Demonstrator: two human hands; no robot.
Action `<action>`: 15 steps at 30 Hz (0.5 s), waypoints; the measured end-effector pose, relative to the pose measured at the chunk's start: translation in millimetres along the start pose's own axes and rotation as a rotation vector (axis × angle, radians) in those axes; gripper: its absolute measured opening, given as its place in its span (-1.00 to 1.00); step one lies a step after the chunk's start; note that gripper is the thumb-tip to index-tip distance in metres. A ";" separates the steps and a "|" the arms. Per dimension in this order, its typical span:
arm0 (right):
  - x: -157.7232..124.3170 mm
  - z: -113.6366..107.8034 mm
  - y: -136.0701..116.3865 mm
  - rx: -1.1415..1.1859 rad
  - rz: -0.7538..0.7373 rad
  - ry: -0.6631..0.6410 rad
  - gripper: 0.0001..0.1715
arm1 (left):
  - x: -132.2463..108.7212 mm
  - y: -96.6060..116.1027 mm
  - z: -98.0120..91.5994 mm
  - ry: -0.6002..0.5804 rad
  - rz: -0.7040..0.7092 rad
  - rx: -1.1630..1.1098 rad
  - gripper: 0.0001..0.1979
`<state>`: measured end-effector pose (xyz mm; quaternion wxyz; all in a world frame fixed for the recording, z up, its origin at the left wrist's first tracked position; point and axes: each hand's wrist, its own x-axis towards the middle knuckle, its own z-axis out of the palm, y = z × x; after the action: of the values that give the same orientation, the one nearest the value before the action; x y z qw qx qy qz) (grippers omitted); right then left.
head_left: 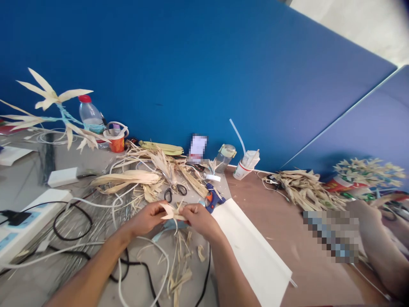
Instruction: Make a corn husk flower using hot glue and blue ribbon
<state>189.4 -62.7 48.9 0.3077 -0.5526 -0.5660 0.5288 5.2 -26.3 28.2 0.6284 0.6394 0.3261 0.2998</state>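
One star-shaped husk piece, judged part-made, sits at the clock's centre, pinched narrowly between left hand and right hand; blue-stemmed husk spray, ten o'clock, looks complete; loose husks, nearer along ten, appear unworked.

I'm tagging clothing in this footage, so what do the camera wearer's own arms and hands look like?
The left hand and right hand are ungloved. Both forearms are bare, tapering to the wrists, with no sleeves, watch or bracelet showing. Rings are too small to judge.
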 end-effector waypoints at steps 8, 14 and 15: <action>-3.6 -6.3 -1.9 -0.021 -0.076 -0.069 -0.64 | 0.2 -3.2 1.0 0.021 -0.030 -0.026 -0.83; -5.0 -8.1 -5.1 -0.035 -0.170 -0.095 -0.54 | 0.6 -0.2 1.7 -0.016 -0.018 -0.009 -0.79; -4.8 -6.8 -5.3 -0.044 -0.158 -0.089 -0.53 | 0.5 0.3 1.7 -0.023 -0.018 -0.006 -0.79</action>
<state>195.0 -64.6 56.7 0.3108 -0.4889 -0.6324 0.5143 6.8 -27.0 28.4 0.6368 0.6380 0.3237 0.2875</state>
